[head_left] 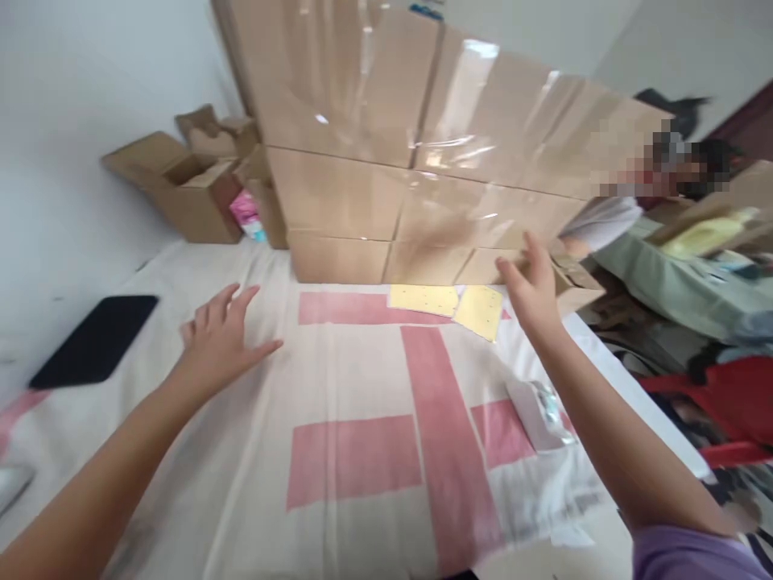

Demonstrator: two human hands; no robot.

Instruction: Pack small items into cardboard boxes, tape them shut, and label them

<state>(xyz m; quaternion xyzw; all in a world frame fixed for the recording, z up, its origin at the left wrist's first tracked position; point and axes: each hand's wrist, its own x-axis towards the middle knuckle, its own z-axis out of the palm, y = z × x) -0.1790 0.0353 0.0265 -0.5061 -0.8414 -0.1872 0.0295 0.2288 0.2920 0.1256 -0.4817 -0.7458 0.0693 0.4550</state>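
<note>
My left hand [222,337] hovers over the white-and-pink cloth [362,451], fingers spread, holding nothing. My right hand [531,288] reaches forward to the right, its fingers up against the edge of a small cardboard box [573,283] at the foot of the taped carton stack [416,153]; how firmly it grips is blurred. Two yellow cards [450,304] lie flat on the cloth just left of my right hand. A small clear plastic packet [540,415] lies beside my right forearm.
A black phone [97,338] lies at the left on the cloth. Open cardboard boxes [187,181] and a pink package [245,211] sit at the back left by the wall. Another person [609,221] sits at the right among fabric and clutter.
</note>
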